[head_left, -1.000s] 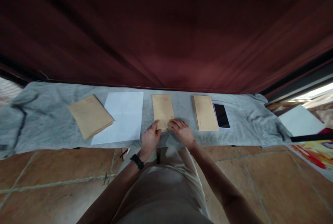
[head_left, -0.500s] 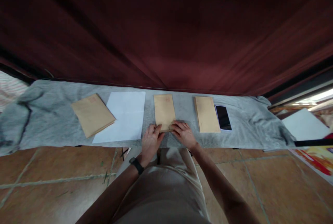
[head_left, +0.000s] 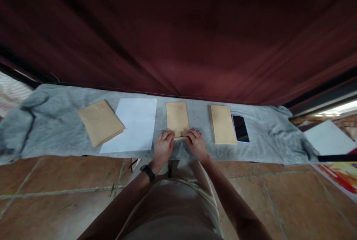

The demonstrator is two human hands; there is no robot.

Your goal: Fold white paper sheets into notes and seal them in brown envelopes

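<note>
Looking down at a bench draped in a grey cloth (head_left: 50, 121), so placing everything against that cloth, left to right

Rumpled folds at the cloth's far left end. Next along, left of the cloth's middle, got a brown envelope stack (head_left: 100, 122) lying skewed, one corner overlapping a white sheet (head_left: 134, 128) right beside it

Dead centre of the cloth, reaching from near its back edge toward its front edge: the middle envelope (head_left: 177, 117), flat and lengthwise. Left hand (head_left: 163, 147) at its near-left corner, black band (head_left: 147, 173) on the wrist, grip closed down, fingers curled over and pinching the near edge as far as can be made out. Right hand (head_left: 197, 145) at the near-right corner, knuckles up, grip likewise pinched shut on that same edge. Can spot a thin dark line along the edge between the two hands, so looks slightly raised off the cloth there, can't tell more than that

Right of the cloth's middle: a second brown stack (head_left: 222, 124), squared up, with a dark phone (head_left: 240, 128) just beside it, screen up. Past the cloth's right end, well apart, a loose white paper (head_left: 329, 138)

Behind the cloth's back edge, a dark red curtain (head_left: 178, 28); below its front edge, brown floor tiles (head_left: 55, 188)
</note>
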